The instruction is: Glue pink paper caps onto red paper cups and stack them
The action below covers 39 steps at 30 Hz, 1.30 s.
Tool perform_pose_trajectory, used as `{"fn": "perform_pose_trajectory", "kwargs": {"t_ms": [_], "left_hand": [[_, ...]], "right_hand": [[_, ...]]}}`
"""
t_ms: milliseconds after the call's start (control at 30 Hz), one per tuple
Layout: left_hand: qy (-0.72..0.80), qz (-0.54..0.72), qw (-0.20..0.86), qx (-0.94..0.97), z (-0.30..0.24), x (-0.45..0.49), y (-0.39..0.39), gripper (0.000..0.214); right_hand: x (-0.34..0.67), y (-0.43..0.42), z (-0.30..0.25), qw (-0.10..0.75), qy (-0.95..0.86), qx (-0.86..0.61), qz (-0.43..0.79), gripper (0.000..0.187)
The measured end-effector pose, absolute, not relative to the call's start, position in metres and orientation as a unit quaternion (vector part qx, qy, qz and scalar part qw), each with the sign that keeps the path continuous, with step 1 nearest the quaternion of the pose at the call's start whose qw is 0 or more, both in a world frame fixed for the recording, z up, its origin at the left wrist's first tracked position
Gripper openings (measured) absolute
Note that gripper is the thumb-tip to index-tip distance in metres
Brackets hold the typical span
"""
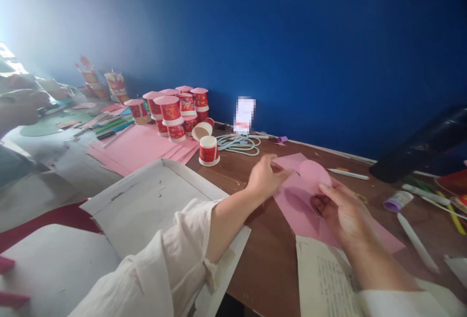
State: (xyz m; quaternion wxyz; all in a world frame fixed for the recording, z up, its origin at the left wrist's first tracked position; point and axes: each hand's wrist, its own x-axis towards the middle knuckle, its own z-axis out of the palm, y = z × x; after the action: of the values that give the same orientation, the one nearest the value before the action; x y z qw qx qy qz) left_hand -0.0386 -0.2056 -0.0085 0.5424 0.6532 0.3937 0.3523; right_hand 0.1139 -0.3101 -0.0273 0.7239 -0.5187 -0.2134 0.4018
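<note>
A pink paper sheet lies on the brown table in front of me. My right hand pinches a pink paper circle and holds it up just above the sheet. My left hand rests at the sheet's left edge, its fingers closed on the pink paper beside the circle. Both my sleeves are white.
Red paper cups with pink lids stand stacked at the back, with one red cup apart from them. A stack of pink paper, a white cardboard tray, a coiled cable, pens, a glue stick and a printed page lie around. Another person's hands work at far left.
</note>
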Motion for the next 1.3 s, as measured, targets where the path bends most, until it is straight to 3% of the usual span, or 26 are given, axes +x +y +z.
{"fn": "perform_pose_trajectory", "kwargs": {"t_ms": [133,233,400,533,700,933,1033,1100,1200,1300], "left_hand": [[0.431,0.537,0.137,0.713,0.010,-0.062,-0.186,0.063],[0.514,0.546,0.016,0.661,0.025,-0.085,-0.168,0.080],[0.640,0.440,0.079,0.625,0.038,-0.133,-0.144,0.107],[0.710,0.342,0.133,0.601,0.027,-0.160,-0.137,0.116],[0.726,0.339,0.169,0.574,-0.003,-0.165,-0.132,0.105],[0.718,0.347,0.187,0.574,-0.015,-0.159,-0.123,0.071],[0.632,0.443,0.188,0.607,-0.007,-0.150,-0.143,0.065],[0.482,0.520,0.184,0.680,0.001,-0.137,-0.167,0.070],[0.247,0.552,0.200,0.771,0.015,-0.110,-0.207,0.072],[0.124,0.546,0.219,0.799,0.020,-0.084,-0.234,0.073]], "right_hand": [[0.115,-0.311,-0.026,0.734,-0.216,-0.516,0.385,0.031],[0.114,-0.311,-0.026,0.733,-0.211,-0.530,0.369,0.032],[0.115,-0.307,-0.030,0.724,-0.212,-0.545,0.366,0.032],[0.118,-0.308,-0.032,0.728,-0.202,-0.548,0.360,0.036],[0.124,-0.311,-0.030,0.744,-0.196,-0.540,0.341,0.036],[0.125,-0.311,-0.028,0.748,-0.202,-0.537,0.333,0.040],[0.126,-0.310,-0.030,0.744,-0.202,-0.543,0.333,0.043],[0.127,-0.308,-0.032,0.740,-0.204,-0.548,0.332,0.042],[0.129,-0.306,-0.033,0.736,-0.205,-0.560,0.321,0.039],[0.128,-0.309,-0.031,0.728,-0.216,-0.572,0.310,0.039]]}}
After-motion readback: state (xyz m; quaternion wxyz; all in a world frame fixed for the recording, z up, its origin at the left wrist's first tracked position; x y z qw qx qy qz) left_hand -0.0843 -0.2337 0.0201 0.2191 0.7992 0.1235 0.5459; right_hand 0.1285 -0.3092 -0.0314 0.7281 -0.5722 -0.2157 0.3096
